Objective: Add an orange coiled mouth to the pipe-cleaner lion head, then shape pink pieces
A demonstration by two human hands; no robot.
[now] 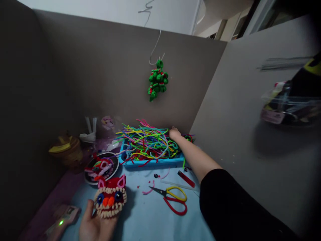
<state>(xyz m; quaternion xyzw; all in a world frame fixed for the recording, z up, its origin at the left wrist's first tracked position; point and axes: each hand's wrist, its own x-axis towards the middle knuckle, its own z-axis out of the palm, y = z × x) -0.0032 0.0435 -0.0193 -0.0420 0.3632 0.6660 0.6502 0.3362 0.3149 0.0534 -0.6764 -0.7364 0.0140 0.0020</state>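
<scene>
On the palm of my left hand [96, 224] rests a red pipe-cleaner animal head [110, 199] with cream trim, dark blue eyes, an orange nose and pink-lined ears. The fingers support it from below and are partly hidden behind it. My right hand [175, 133] reaches to the far right of a heap of colourful pipe cleaners [147, 140] in a blue tray [155, 163]. Its fingers look curled; what lies in them is hidden. Scissors [167, 194] with one yellow and one red handle lie on the table in front of the tray.
A round dish [117, 164] with pipe-cleaner pieces stands left of the tray. At lower left lies a glue gun-like tool [62, 221] with a green light. A red-handled tool [186, 179] lies near the scissors. A green pipe-cleaner ornament [157, 80] hangs from a wire.
</scene>
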